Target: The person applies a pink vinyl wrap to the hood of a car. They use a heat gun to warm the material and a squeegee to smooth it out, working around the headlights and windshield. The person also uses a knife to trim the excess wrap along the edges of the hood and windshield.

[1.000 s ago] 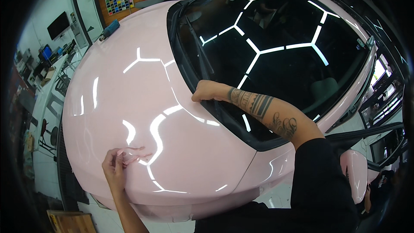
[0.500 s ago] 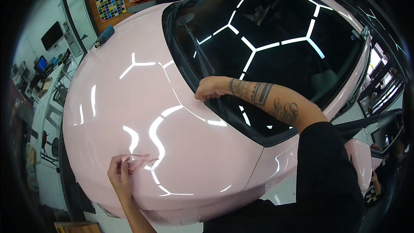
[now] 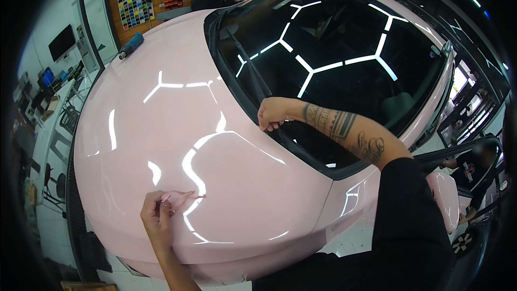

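A glossy pink car hood (image 3: 258,183) spreads out below me, with bright light reflections across it. My left hand (image 3: 156,214) hovers over or rests on its near left part, thumb and fingers pinched on a crumpled strip of pink film (image 3: 182,199). Along the hood's rear edge, beside the dark windshield (image 3: 344,37), is my right hand (image 3: 273,112). Its fingers are closed and point down at that edge; what they grip, if anything, is hidden. A wiper arm (image 3: 253,70) lies just beyond it.
A blue heat gun (image 3: 131,46) lies on the hood's far left edge. To the right are a pink side mirror (image 3: 445,199) and another person (image 3: 471,175) by the car. A white table (image 3: 54,124) with equipment runs along the left, and a board of colour swatches (image 3: 134,0) hangs behind.
My right hand has moved right along the hood's rear edge. My left hand, still pinching the film strip, has shifted slightly right. The view has tilted a little.
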Available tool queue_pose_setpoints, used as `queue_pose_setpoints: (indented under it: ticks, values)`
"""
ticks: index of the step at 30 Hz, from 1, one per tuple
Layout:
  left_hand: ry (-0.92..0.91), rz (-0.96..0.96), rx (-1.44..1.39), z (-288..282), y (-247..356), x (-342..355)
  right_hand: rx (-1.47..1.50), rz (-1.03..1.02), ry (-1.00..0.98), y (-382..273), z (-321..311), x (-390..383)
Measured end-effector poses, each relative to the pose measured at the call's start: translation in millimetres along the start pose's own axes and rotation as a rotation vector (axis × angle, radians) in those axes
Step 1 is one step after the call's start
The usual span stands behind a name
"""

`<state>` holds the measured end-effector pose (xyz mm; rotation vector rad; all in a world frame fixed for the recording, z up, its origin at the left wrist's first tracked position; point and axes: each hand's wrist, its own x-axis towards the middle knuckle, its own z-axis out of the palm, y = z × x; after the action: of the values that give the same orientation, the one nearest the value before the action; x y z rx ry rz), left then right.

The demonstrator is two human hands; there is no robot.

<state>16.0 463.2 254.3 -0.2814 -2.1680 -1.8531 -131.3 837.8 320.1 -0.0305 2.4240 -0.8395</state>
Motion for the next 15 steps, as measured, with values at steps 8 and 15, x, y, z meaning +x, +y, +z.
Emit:
queue_pose_setpoints:
  ticks: [8,15]
  values:
    - [0.004,0.005,-0.029,-5.1,-4.2,-3.9,0.054,0.207,-0.158,-11.9,-9.4,13.4]
    - [-0.019,0.035,-0.008,-10.3,1.5,-3.5,-0.284,0.231,-0.112,-39.3,-1.2,11.5]
